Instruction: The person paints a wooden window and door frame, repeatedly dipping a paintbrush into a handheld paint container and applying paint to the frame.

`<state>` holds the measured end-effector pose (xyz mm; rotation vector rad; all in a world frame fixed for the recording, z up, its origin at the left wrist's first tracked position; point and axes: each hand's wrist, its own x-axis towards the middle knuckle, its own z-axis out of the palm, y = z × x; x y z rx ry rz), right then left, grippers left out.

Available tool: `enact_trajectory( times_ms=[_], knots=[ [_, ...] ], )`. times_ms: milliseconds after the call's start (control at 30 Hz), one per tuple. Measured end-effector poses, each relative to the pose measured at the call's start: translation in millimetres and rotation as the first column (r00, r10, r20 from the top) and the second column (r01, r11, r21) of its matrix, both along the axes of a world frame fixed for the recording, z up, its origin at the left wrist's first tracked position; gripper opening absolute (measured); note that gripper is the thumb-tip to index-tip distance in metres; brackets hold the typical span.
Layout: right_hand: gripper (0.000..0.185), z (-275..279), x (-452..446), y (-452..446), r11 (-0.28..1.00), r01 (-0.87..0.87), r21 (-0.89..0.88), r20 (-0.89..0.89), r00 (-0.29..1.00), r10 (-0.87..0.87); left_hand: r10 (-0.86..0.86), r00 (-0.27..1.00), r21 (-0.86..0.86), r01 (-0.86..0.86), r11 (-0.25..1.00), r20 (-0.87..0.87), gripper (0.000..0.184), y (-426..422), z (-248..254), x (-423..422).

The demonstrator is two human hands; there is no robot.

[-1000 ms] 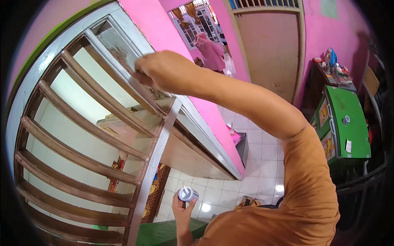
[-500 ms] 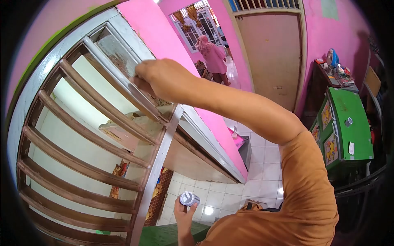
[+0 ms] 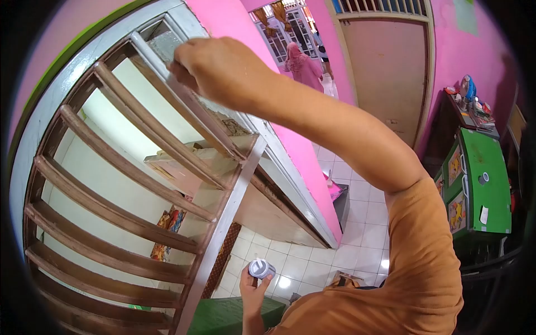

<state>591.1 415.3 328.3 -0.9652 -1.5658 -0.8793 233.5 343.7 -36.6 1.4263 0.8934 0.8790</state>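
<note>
My right hand [image 3: 209,70] is raised at the upper end of a wooden louvre frame. Its fingers are closed in a pinch beside the top slat [image 3: 162,78]; whatever they hold is hidden behind them. Grey paint covers part of that slat, while the slats [image 3: 151,131] below it are bare brown wood. Low down, my left hand [image 3: 254,287] is wrapped round a small open paint tin [image 3: 262,269], with grey paint and a pale streak or stick visible at its mouth. The frame's outer border [image 3: 220,215] is light grey.
A green cabinet [image 3: 488,184] stands at the right, with a small round lid [image 3: 483,178] on top. Behind it, a dark cabinet carries clutter. A closed door [image 3: 385,72] is at the back. A person in pink [image 3: 304,64] stands in the far room. Another green surface [image 3: 223,315] lies below.
My right hand has moved up and left along the top slat, toward its upper end. The view has shifted slightly. My left hand still holds the tin at about the same place.
</note>
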Motion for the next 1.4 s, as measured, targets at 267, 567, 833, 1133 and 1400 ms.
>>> enact_trajectory(
  times_ms=[267,567,833,1133,1400],
  knots=[
    [0.024,33.9,-3.7,-23.0,0.969,0.178,-0.169,0.123,0.98,-0.159,0.013,0.999,0.002,-0.013,1.0,0.046,0.064,-0.8,-0.5,-5.9],
    [0.032,35.0,-7.5,-21.8,0.955,0.268,-0.127,0.188,0.952,-0.242,-0.001,0.998,-0.004,0.001,1.0,0.07,0.066,2.0,-10.4,-17.5],
    [0.029,28.2,-7.6,-36.6,0.957,0.271,-0.099,0.136,0.957,-0.257,-0.043,0.995,0.007,0.042,0.999,0.095,0.068,4.5,-16.2,-22.8],
    [0.028,25.7,-1.7,-40.4,0.98,0.196,0.039,0.078,0.977,-0.199,-0.048,0.992,0.005,0.048,0.999,0.12,0.067,3.4,-19.8,-28.0],
    [0.028,38.3,-5.0,-38.8,0.993,0.113,0.034,-0.033,0.993,-0.112,-0.059,0.99,0.014,0.058,0.998,0.127,0.065,1.9,-22.6,-32.5]
  ],
)
